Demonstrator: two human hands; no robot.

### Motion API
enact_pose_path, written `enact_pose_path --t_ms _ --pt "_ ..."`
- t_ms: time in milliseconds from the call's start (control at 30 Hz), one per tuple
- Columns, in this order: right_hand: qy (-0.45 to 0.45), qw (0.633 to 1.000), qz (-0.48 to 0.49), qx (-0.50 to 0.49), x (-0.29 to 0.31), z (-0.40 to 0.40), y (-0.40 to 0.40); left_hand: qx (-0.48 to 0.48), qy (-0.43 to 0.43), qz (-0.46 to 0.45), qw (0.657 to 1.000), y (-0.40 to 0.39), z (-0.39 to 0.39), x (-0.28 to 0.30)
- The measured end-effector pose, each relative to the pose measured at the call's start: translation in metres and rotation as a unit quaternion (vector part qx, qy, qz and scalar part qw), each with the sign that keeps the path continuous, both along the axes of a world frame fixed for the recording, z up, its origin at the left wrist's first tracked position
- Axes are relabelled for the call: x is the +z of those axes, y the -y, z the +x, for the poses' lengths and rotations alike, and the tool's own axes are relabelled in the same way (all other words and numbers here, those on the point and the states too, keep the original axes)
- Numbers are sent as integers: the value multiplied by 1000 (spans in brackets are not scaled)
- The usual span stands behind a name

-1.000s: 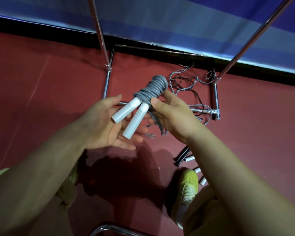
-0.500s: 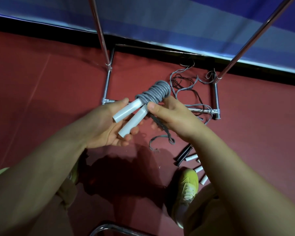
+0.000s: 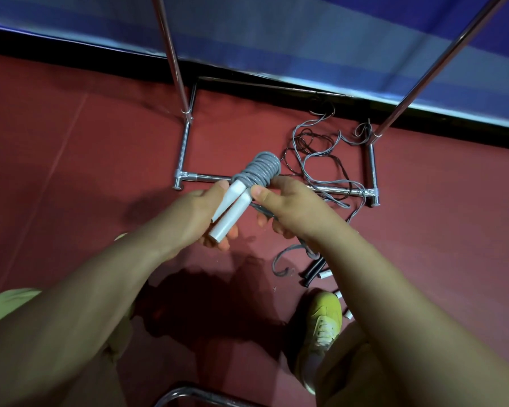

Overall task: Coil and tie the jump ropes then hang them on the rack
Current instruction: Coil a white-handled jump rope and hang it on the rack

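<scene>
The rack (image 3: 185,148) uprights run out of frame at the top. Red floor (image 3: 71,177), loose ropes (image 3: 315,160) tangled by the rack base. The left hand (image 3: 188,221) grips two white handles (image 3: 232,212) (coiled grey jump rope (image 3: 262,170) above them); the right hand (image 3: 291,207) pinches its trailing end.

Bare forearms, no sleeves, khaki-olive trousers (image 3: 21,306) lower left, and a yellow-green lace-up sneaker (image 3: 321,327) at lower right.

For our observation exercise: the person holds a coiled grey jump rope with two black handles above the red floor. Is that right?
Not quite: the head view shows the coiled grey jump rope has two white handles, not black. Both hands do hold it above the red floor.
</scene>
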State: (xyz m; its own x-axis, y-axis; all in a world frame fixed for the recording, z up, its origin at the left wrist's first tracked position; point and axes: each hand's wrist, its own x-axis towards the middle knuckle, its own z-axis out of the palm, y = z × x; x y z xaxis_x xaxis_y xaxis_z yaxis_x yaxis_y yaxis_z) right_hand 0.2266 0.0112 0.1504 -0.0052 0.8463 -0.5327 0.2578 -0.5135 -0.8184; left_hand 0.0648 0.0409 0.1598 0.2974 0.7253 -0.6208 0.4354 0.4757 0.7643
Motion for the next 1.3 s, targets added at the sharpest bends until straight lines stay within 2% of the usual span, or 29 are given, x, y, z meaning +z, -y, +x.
enact_pose_path --t_ms 267,367,433,600,800,867,933,1000,1100,1167,1300 --pt "-6 996 -88 -28 1 2 0 -77 -83 76 991 -3 -7 -11" --pt "-63 993 -101 -25 5 2 1 -100 -115 107 982 -4 -9 -14" --pt "-122 984 -113 -63 7 2 1 -85 -113 118 983 -8 -12 -12" --pt "-180 974 -94 -98 8 4 0 -55 -52 96 992 -13 -15 -5" --pt "-205 970 -45 -123 7 -4 -2 -76 -85 90 989 -13 -19 -6" --pt "-238 962 -32 -129 9 -6 -2 -82 -68 85 991 -13 -19 -5" --pt "-281 949 -18 -144 12 -7 -3 -73 -13 26 997 -9 -15 2" --pt "-317 934 -7 -167 14 -6 -3 -51 49 -106 992 -7 -13 11" --pt "-361 915 7 -181 15 -3 -3 -34 147 -277 949 -9 -13 16" --pt "-370 913 16 -174 14 -2 -4 1 200 -309 930 -11 -14 16" --pt "-288 948 5 -137 11 0 -3 2 183 -285 941 -10 -13 15"
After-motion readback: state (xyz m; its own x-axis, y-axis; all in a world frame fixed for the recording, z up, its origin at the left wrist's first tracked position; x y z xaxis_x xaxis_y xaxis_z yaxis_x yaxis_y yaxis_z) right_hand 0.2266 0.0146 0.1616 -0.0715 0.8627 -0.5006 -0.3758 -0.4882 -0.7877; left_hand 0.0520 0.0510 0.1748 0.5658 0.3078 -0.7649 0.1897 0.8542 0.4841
